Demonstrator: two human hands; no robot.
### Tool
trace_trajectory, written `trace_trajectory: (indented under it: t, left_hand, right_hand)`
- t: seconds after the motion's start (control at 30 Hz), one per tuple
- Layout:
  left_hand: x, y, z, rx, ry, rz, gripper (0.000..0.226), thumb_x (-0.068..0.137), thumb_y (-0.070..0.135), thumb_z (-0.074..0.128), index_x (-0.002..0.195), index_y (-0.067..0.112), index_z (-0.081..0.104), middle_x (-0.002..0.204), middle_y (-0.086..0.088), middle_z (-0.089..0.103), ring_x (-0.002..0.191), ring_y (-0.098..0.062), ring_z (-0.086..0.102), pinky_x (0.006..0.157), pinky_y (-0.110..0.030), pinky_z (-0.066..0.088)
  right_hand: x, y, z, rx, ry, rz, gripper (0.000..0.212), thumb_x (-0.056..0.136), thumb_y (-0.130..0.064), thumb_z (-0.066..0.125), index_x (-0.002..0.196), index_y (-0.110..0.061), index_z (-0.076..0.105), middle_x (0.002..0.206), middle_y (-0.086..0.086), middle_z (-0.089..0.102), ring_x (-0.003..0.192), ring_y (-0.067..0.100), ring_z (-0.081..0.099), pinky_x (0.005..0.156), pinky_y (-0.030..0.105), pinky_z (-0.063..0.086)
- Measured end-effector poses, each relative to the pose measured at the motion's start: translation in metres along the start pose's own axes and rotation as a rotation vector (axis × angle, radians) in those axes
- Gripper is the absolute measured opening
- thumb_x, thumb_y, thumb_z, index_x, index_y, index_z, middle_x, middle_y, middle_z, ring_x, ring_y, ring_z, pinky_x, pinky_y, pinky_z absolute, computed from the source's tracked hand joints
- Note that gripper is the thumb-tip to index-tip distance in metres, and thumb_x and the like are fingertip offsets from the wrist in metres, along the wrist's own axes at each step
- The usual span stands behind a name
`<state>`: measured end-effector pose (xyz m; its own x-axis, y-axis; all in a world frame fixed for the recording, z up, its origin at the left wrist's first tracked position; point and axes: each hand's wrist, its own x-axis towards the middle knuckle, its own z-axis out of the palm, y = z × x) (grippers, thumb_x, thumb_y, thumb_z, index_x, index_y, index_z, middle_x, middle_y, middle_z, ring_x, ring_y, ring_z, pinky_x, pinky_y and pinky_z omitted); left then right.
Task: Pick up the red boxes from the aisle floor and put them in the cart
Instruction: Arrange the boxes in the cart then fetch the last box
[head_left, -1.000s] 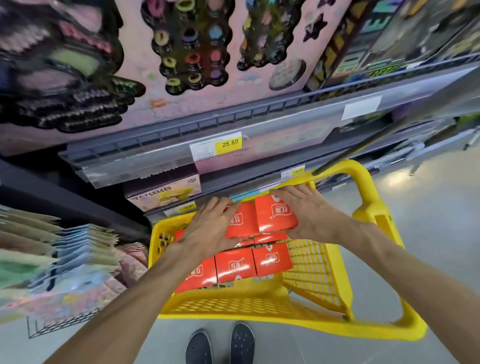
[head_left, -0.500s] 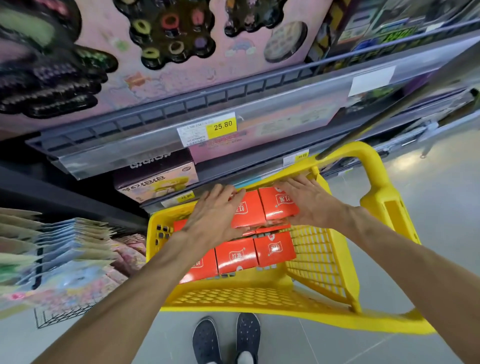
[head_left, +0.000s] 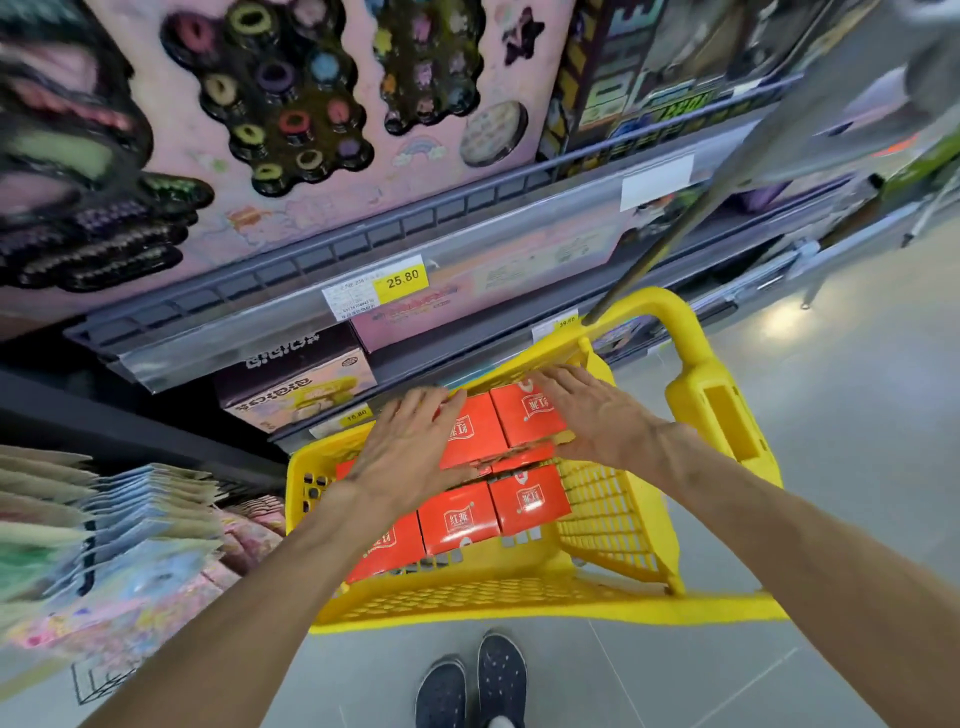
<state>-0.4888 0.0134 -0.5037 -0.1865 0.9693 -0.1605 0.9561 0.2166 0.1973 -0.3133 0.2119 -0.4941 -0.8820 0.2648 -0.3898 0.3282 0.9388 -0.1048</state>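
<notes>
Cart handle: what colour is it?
Yellow, the same as the rest of the cart; the handle shows best in the head view.

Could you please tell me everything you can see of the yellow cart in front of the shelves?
The yellow cart looks like moulded plastic, with perforated lattice walls and a thick looped handle at its far right end. It stands on the grey floor beside the shelves, just ahead of the person's shoes. Inside lie red boxes in at least two layers. The left hand and right hand lie flat on the top two boxes. A grey pole crosses above the handle.
</notes>
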Motion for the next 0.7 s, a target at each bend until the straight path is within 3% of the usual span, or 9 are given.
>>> trace_trajectory:
  t: [0.1,0.2,0.37,0.43,0.5,0.6,0.7]
  left_hand:
    - [-0.001,0.006,-0.038,-0.008,0.020,0.068,0.085,0.085,0.067,0.054,0.151,0.018,0.031,0.152,-0.005,0.037,0.141,-0.025,0.030,0.112,-0.043,0.031]
    - [-0.001,0.027,-0.096,-0.024,0.038,0.145,0.082,0.087,0.063,0.055,0.152,0.022,0.028,0.156,-0.002,0.032,0.147,-0.024,0.022,0.117,-0.042,0.024]
    - [-0.006,0.103,-0.219,-0.052,0.078,0.380,0.078,0.084,0.067,0.052,0.146,0.022,0.041,0.149,-0.002,0.043,0.140,-0.023,0.035,0.113,-0.041,0.033]
    - [-0.003,0.146,-0.268,-0.106,0.078,0.471,0.077,0.085,0.065,0.053,0.146,0.018,0.041,0.149,-0.004,0.043,0.139,-0.022,0.034,0.115,-0.038,0.029]
    - [0.005,0.195,-0.314,-0.138,0.099,0.564,0.079,0.083,0.063,0.052,0.144,0.012,0.044,0.147,-0.009,0.046,0.137,-0.022,0.036,0.113,-0.032,0.024]
    - [0.027,0.275,-0.367,-0.090,0.130,0.697,0.083,0.081,0.067,0.047,0.144,0.013,0.044,0.146,-0.009,0.048,0.137,-0.024,0.039,0.113,-0.039,0.033]
    - [0.057,0.356,-0.401,-0.018,0.161,0.834,0.081,0.083,0.067,0.050,0.143,0.013,0.044,0.146,-0.008,0.047,0.137,-0.024,0.040,0.114,-0.039,0.033]
  right_hand:
    - [-0.035,0.005,-0.034,0.120,0.019,0.050,0.089,0.084,-0.052,0.068,0.152,-0.012,0.027,0.145,0.007,0.042,0.137,0.025,0.036,0.111,0.036,0.033]
    - [-0.088,0.010,-0.084,0.144,0.060,0.114,0.083,0.087,-0.055,0.063,0.152,-0.016,0.030,0.149,0.004,0.041,0.140,0.022,0.035,0.111,0.029,0.025]
    - [-0.211,0.020,-0.180,0.225,0.146,0.299,0.074,0.087,-0.051,0.067,0.149,-0.025,0.037,0.145,-0.001,0.046,0.134,0.019,0.043,0.101,0.024,0.033]
    - [-0.268,0.027,-0.216,0.211,0.216,0.385,0.074,0.086,-0.054,0.066,0.148,-0.023,0.040,0.146,-0.001,0.047,0.133,0.017,0.045,0.104,0.022,0.032]
    - [-0.324,0.040,-0.247,0.208,0.276,0.475,0.080,0.084,-0.064,0.061,0.149,-0.025,0.037,0.149,-0.002,0.045,0.135,0.018,0.045,0.110,0.026,0.033]
    - [-0.407,0.072,-0.275,0.208,0.337,0.589,0.085,0.079,-0.076,0.051,0.148,-0.028,0.036,0.142,-0.001,0.051,0.127,0.022,0.053,0.105,0.038,0.043]
    - [-0.492,0.089,-0.306,0.179,0.415,0.735,0.083,0.082,-0.071,0.057,0.149,-0.026,0.035,0.140,0.007,0.052,0.127,0.028,0.051,0.105,0.040,0.041]
